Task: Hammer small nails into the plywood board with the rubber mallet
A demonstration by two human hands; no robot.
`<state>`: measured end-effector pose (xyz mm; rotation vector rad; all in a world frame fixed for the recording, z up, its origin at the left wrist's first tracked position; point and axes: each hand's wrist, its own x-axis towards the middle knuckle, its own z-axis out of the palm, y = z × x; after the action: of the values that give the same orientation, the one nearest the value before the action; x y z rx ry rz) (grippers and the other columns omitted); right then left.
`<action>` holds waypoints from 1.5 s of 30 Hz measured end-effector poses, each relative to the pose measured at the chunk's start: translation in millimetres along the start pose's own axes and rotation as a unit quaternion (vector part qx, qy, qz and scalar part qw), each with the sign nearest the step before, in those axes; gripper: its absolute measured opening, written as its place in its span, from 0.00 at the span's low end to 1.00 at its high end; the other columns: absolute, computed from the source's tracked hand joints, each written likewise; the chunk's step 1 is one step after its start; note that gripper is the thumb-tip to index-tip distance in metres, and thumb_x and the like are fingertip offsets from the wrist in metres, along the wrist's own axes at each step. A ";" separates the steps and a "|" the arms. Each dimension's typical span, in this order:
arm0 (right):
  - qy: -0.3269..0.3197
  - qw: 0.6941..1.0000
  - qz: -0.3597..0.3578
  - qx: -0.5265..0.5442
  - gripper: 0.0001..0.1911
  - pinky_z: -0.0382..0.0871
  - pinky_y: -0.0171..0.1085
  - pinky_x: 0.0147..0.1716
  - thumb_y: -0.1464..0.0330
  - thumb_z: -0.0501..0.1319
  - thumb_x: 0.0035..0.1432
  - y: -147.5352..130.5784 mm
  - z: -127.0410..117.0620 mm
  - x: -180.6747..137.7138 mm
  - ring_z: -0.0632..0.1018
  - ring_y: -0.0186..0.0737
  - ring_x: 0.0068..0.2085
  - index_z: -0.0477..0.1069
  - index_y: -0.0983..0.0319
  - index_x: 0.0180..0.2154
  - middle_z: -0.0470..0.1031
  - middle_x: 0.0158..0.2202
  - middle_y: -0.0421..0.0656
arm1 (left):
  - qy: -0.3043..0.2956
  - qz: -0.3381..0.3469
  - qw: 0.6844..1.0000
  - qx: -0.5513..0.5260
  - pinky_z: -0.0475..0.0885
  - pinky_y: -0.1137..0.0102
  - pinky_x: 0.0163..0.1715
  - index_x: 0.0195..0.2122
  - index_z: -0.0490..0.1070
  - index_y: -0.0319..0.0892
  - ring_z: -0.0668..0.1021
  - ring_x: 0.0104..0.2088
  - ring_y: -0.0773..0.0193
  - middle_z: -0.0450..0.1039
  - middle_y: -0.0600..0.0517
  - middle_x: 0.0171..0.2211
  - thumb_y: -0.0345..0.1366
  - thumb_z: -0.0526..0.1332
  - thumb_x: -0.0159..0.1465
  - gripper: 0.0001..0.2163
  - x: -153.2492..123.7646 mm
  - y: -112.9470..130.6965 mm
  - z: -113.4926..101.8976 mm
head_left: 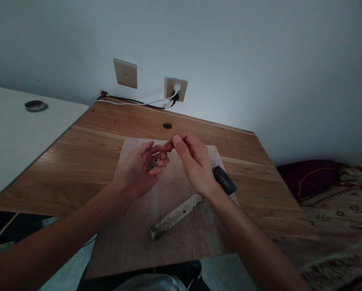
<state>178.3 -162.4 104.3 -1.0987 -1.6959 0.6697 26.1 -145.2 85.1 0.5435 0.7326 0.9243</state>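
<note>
My left hand (140, 167) is palm up above a wooden board (126, 234), fingers curled round a little heap of small metal pieces (153, 163) that look like nails. Close by, my right hand (193, 157) has thumb and fingertips pinched together, touching or almost touching the left fingertips. Whatever may be in that pinch is too small to make out. A hammer lies on the board, its dark head (225, 180) to the right of my right wrist. Its worn, pale handle (177, 215) slants toward me, partly hidden under that wrist.
The board rests on a wooden desk (86, 161) and overhangs its front edge. A white table (23, 137) adjoins at left, with a round dark object (35, 105) on it. Cables (132, 102) run along the wall to a socket (181, 95). Patterned fabric (335, 210) lies at right.
</note>
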 end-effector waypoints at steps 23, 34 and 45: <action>-0.102 0.986 -0.044 -0.122 0.07 0.77 0.42 0.44 0.67 0.65 0.66 -8.4 -6.3 3.8 0.81 0.42 0.43 0.76 0.58 0.46 0.81 0.46 0.45 | 0.133 -0.016 0.985 -0.106 0.76 0.77 0.25 0.35 0.72 0.39 0.78 0.29 0.67 0.75 0.47 0.32 0.32 0.51 0.72 0.12 -8.9 -9.8 -1.5; 0.114 0.991 0.060 -0.041 0.03 0.76 0.37 0.36 0.66 0.65 0.66 10.4 -56.2 -51.3 0.81 0.38 0.35 0.76 0.58 0.40 0.80 0.36 0.41 | -0.027 -0.068 0.994 0.084 0.61 0.76 0.22 0.24 0.68 0.40 0.66 0.21 0.72 0.64 0.55 0.22 0.33 0.59 0.65 0.12 31.0 -22.1 11.6; 0.221 0.963 0.137 -0.077 0.07 0.78 0.38 0.37 0.62 0.68 0.64 9.5 -90.8 -117.7 0.83 0.41 0.36 0.78 0.59 0.40 0.82 0.35 0.42 | -0.156 0.146 0.895 0.392 0.63 0.55 0.68 0.43 0.78 0.45 0.75 0.62 0.52 0.80 0.47 0.56 0.49 0.54 0.70 0.17 23.4 -19.6 5.4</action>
<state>280.1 -268.6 80.6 -1.4872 -1.2376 0.4224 49.6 -135.5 67.3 1.5173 0.7243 0.7609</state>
